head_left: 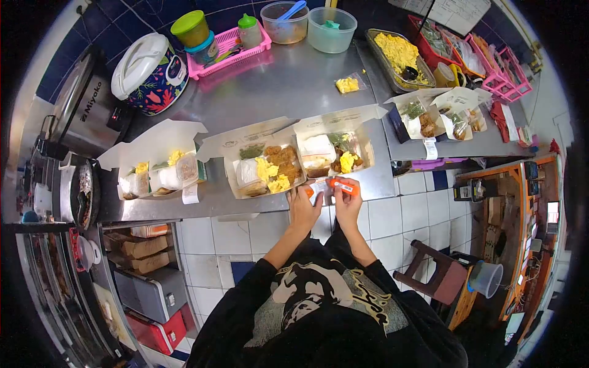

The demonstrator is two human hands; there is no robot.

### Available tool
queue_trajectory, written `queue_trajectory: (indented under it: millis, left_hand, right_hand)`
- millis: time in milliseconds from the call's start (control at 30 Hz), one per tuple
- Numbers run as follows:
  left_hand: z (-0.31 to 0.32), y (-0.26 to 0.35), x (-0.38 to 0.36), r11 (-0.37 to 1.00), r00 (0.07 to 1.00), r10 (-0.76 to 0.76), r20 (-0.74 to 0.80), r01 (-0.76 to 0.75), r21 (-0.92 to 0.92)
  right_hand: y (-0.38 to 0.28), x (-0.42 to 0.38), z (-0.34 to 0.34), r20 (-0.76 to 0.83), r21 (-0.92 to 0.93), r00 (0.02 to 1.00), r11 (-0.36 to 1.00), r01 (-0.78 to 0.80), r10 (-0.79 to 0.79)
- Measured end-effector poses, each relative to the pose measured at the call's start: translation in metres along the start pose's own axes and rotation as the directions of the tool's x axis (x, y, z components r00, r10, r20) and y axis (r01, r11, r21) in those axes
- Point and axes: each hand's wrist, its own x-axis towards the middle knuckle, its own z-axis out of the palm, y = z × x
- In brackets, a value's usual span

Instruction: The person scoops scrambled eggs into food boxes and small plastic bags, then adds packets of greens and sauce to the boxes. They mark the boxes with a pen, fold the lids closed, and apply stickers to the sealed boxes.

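My left hand (pixel 304 208) is closed with its fingertips on a small white paper slip (pixel 318 189); a bit of orange shows by its thumb. In my right hand (pixel 348 207) is a short orange tube (pixel 345 186) with a pale label, perhaps a glue stick or marker. Both hands are at the counter's front edge, just below two open meal boxes. The left box (pixel 261 191) contains rice, fried pieces, greens and yellow scrambled egg (pixel 266 168). Rice, greens, brown pieces and egg fill the right box (pixel 366 149).
Another pair of open boxes (pixel 161 191) stands left, a slip hanging off its front; more boxes (pixel 457 134) stand right. Behind are an egg tray (pixel 433 81), a pink basket (pixel 228 60), plastic tubs (pixel 332 44) and a rice cooker (pixel 147 73). A stool (pixel 446 279) is on the floor.
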Motion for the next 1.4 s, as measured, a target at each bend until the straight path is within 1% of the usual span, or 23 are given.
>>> queue_trajectory:
  millis: [67, 133, 200, 233, 267, 333, 400, 467, 533, 567, 600, 667, 733, 767, 867, 933, 1033, 1100, 1167, 1233, 1300, 1333, 1400]
  left_hand:
    - [-0.001, 0.001, 0.0, 1.0, 1.0, 0.006, -0.002, -0.006, 0.001]
    - [0.0, -0.003, -0.002, 0.999, 0.998, -0.026, 0.048, 0.024, 0.047]
    - [0.0, 0.0, -0.004, 0.998, 0.998, -0.044, 0.046, 0.042, 0.04]
    - [-0.002, 0.002, -0.002, 0.998, 0.997, -0.059, 0.04, 0.058, 0.034]
    - [-0.004, 0.004, 0.0, 0.998, 0.997, -0.059, 0.04, 0.058, 0.034]
    - [-0.005, 0.004, 0.002, 0.999, 0.999, 0.045, 0.002, -0.045, -0.008]
    - [-0.004, 0.004, 0.003, 0.998, 0.998, 0.062, -0.011, -0.062, -0.007]
    - [-0.004, 0.002, 0.002, 0.997, 0.997, 0.079, -0.025, -0.079, -0.006]
    - [-0.002, -0.002, -0.003, 1.0, 0.997, -0.024, 0.075, 0.023, 0.015]
    - [0.0, -0.003, -0.004, 1.0, 0.997, -0.023, 0.078, 0.022, 0.013]
    - [0.0, -0.003, -0.004, 1.0, 0.996, -0.026, 0.081, 0.026, 0.007]
    - [-0.001, -0.003, -0.002, 1.0, 0.996, -0.028, 0.082, 0.028, 0.001]
    - [-0.003, 0.0, 0.001, 0.998, 0.998, 0.062, 0.011, -0.062, -0.013]
    - [-0.004, 0.002, 0.002, 0.998, 0.998, 0.061, 0.011, -0.061, -0.012]
    - [-0.004, 0.002, 0.001, 0.998, 0.998, 0.067, 0.018, -0.067, 0.021]
    - [-0.002, 0.002, -0.001, 1.0, 1.0, 0.009, 0.025, -0.009, 0.02]
    - [-0.002, 0.005, 0.0, 0.999, 1.0, 0.006, 0.01, -0.007, 0.031]
    - [-0.002, 0.006, 0.0, 0.999, 1.0, -0.002, 0.009, 0.002, 0.05]
    - [-0.003, 0.007, -0.001, 0.997, 1.0, -0.011, 0.014, 0.01, 0.072]
    - [-0.003, 0.008, 0.001, 0.999, 1.0, 0.022, 0.014, -0.022, 0.039]
    - [-0.003, 0.01, 0.003, 0.999, 1.0, 0.022, 0.005, -0.023, 0.036]
    - [-0.002, 0.01, 0.002, 0.999, 1.0, 0.023, -0.003, -0.023, 0.031]
    - [0.0, 0.007, -0.002, 0.998, 1.0, -0.016, 0.026, 0.014, 0.063]
  right_hand:
    - [-0.001, -0.002, 0.001, 0.037, -0.007, 0.999, 1.0, -0.003, 0.003]
    - [-0.004, -0.003, 0.002, 0.074, -0.012, 0.997, 1.0, -0.007, 0.008]
    - [-0.009, -0.004, 0.0, 0.147, -0.197, 0.984, 0.978, -0.071, 0.101]
    - [-0.005, -0.002, 0.001, 0.11, -0.142, 0.992, 0.989, -0.044, 0.06]
    - [-0.004, -0.002, 0.001, 0.109, -0.142, 0.992, 0.989, -0.044, 0.06]
    - [-0.005, -0.001, 0.002, 0.011, -0.037, 1.0, 0.999, -0.022, 0.022]
    - [-0.004, -0.002, 0.002, 0.005, -0.033, 0.999, 0.999, -0.036, 0.036]
    - [-0.002, -0.004, -0.001, 0.066, -0.039, 0.995, 0.997, -0.067, 0.069]
    - [-0.008, -0.004, 0.002, 0.094, -0.091, 0.993, 0.994, -0.06, 0.068]
    - [-0.011, -0.005, 0.002, 0.12, -0.142, 0.99, 0.989, -0.052, 0.069]
    - [-0.008, -0.004, 0.002, 0.118, -0.142, 0.991, 0.988, -0.051, 0.068]
    - [0.0, -0.002, 0.002, 0.004, -0.057, 1.0, 0.998, 0.006, -0.005]
    - [0.005, -0.001, -0.001, -0.006, -0.064, 1.0, 0.998, 0.013, -0.013]
    - [0.007, -0.001, -0.003, -0.014, -0.073, 1.0, 0.997, 0.02, -0.021]
    - [-0.004, -0.005, -0.002, 0.055, -0.061, 0.998, 0.998, -0.035, 0.038]
    - [-0.009, -0.005, -0.001, 0.133, -0.135, 0.989, 0.99, -0.043, 0.061]
    - [-0.007, -0.002, -0.003, 0.106, -0.155, 0.992, 0.987, -0.048, 0.065]
    - [-0.005, 0.001, -0.004, -0.02, -0.05, 1.0, 0.999, 0.021, -0.022]
    - [-0.007, 0.001, -0.006, -0.006, -0.035, 0.999, 0.999, -0.033, 0.033]
    - [-0.012, -0.001, -0.007, 0.002, -0.021, 0.996, 0.996, -0.086, 0.086]
    - [-0.014, -0.003, -0.007, 0.102, -0.028, 0.987, 0.992, -0.119, 0.122]
    - [-0.005, -0.002, -0.009, 0.164, -0.087, 0.986, 0.996, -0.02, 0.034]
    - [0.0, -0.003, -0.011, 0.151, -0.111, 0.986, 0.993, -0.047, 0.064]
